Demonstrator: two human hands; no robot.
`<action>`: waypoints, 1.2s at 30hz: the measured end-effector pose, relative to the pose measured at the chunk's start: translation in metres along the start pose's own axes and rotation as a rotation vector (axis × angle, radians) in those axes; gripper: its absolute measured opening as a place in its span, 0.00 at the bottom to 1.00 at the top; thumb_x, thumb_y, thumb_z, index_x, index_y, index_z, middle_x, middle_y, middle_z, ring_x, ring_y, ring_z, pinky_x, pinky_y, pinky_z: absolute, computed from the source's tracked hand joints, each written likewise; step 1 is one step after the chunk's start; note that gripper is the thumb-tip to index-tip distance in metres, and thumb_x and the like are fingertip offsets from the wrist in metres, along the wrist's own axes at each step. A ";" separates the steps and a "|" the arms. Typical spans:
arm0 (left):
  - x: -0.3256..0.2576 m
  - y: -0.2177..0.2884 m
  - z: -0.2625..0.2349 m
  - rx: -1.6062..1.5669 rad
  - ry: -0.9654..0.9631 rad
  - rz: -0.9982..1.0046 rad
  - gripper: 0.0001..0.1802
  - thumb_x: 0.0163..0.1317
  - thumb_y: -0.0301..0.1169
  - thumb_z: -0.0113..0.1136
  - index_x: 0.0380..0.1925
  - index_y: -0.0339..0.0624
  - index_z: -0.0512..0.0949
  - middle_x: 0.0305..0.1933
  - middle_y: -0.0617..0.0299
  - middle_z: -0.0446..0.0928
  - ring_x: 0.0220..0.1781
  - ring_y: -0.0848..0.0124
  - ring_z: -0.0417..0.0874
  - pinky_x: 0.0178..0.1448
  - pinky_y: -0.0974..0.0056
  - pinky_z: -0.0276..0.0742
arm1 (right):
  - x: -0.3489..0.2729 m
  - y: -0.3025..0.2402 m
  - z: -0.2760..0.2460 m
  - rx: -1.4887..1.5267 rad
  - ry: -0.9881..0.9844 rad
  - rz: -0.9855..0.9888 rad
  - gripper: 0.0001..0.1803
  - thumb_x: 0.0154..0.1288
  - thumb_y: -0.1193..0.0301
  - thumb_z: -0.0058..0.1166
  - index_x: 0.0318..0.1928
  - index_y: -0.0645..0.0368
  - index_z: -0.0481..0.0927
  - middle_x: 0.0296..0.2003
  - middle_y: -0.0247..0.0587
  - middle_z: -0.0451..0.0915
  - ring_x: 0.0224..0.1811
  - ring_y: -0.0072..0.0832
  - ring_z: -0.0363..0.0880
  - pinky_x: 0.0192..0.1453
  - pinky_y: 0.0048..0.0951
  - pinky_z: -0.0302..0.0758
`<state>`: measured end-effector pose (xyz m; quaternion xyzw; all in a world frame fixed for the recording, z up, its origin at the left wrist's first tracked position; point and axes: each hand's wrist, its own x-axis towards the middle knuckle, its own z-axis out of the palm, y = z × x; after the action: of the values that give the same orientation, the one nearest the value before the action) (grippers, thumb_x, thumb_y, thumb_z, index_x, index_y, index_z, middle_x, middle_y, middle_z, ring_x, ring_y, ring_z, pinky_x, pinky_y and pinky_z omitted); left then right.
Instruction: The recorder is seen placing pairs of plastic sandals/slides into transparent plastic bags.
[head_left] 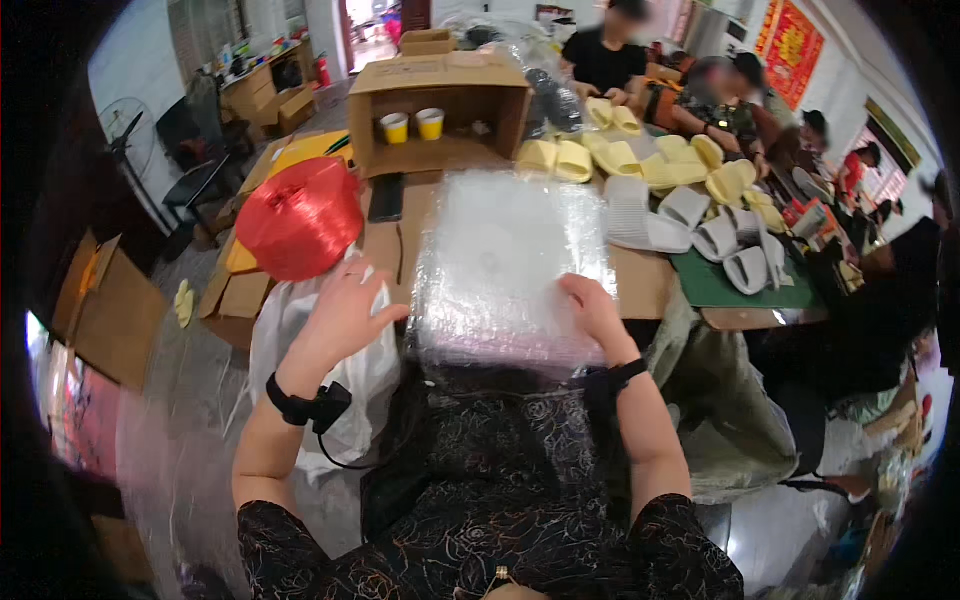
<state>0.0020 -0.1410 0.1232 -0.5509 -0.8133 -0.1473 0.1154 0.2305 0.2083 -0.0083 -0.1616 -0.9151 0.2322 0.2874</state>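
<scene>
Stack of clear, glossy rectangular plastic [500, 255]: flat, visibly unfilled, handling unfinished — right hand [595, 311] curled at edge, pinch unclear; left hand [344, 308] spread.

At the right grip [595, 315], a clear plastic pile [500, 235] is shining, all smooth with little wrinkles. Just beyond the left grip [348, 308], a red roll of plastic-looking string [298, 220] is gleaming. Below the left grip, a thin white bag [345, 385] is looking soft and crinkly. Beyond both grips, a cardboard box [440, 75] is looking dull. Past the right grip, rubbery-looking slippers [628, 208] are showing matt, bumpy lines.
</scene>
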 end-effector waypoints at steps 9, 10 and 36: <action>0.089 0.020 0.162 -0.222 -0.122 0.329 0.26 0.57 0.48 0.64 0.51 0.47 0.79 0.68 0.47 0.68 0.72 0.46 0.62 0.72 0.50 0.61 | 0.033 0.018 -0.055 0.096 0.277 0.192 0.13 0.59 0.74 0.54 0.44 0.63 0.83 0.43 0.54 0.82 0.49 0.48 0.78 0.55 0.41 0.74; 0.089 0.025 0.167 -0.331 -0.123 0.250 0.25 0.57 0.48 0.64 0.51 0.48 0.80 0.68 0.49 0.69 0.72 0.48 0.62 0.73 0.50 0.60 | 0.039 0.035 -0.061 0.027 0.337 0.252 0.16 0.58 0.74 0.54 0.48 0.63 0.82 0.42 0.53 0.82 0.49 0.50 0.78 0.54 0.42 0.74; 0.072 0.041 0.170 -0.416 0.024 0.142 0.26 0.59 0.46 0.61 0.56 0.48 0.78 0.70 0.56 0.68 0.73 0.51 0.61 0.74 0.49 0.55 | 0.128 -0.012 -0.180 0.776 0.553 0.308 0.14 0.63 0.65 0.63 0.41 0.64 0.80 0.29 0.26 0.78 0.24 0.11 0.68 0.26 0.15 0.61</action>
<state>0.0099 -0.0019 -0.0052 -0.6171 -0.7230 -0.3101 0.0190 0.2361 0.3129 0.1867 -0.2316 -0.6163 0.5438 0.5204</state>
